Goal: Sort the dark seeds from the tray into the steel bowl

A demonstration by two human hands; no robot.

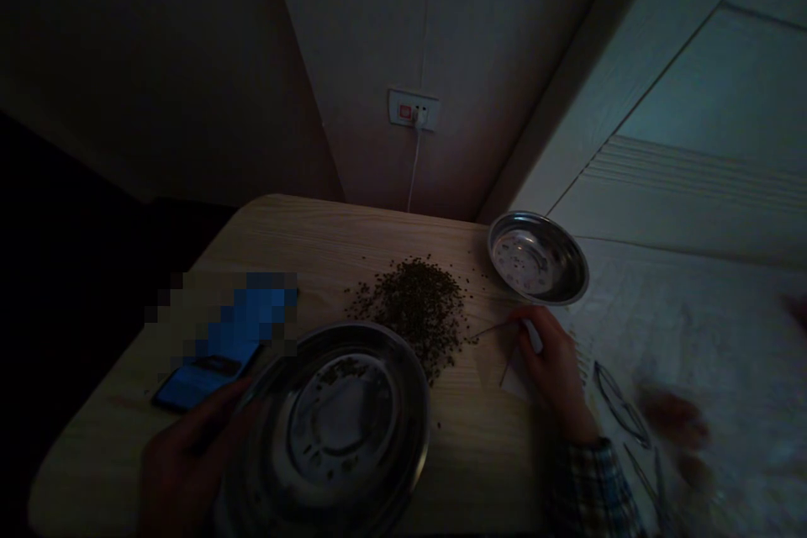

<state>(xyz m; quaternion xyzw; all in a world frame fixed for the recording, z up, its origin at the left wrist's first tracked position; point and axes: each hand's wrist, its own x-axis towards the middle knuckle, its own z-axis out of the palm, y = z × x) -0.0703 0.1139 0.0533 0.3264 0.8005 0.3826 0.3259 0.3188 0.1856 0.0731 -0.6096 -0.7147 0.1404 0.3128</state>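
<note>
My left hand (182, 454) grips the near left rim of a shiny metal bowl (413, 403), tilted over the front of the table. Small dark bits lie scattered on the bowl's bottom. Beyond its rim a heap of small dark seed-like grains (419, 298) spreads over the wood. My right hand (548, 361) is closed around a thin, pointed metal tool (492, 329), whose tip reaches the heap's right edge. A white part shows between the fingers; the tool's exact kind is unclear. A second metal bowl (567, 273), with a few bits inside, stands just beyond my right hand.
A lit phone (208, 382), partly blurred out, lies left on the wooden table (303, 227). A wall socket (413, 109) holds a plug with a white cable. On the pale surface at right lie a looped thin object (621, 403) and a blurred reddish shape (674, 419). Lighting is dim.
</note>
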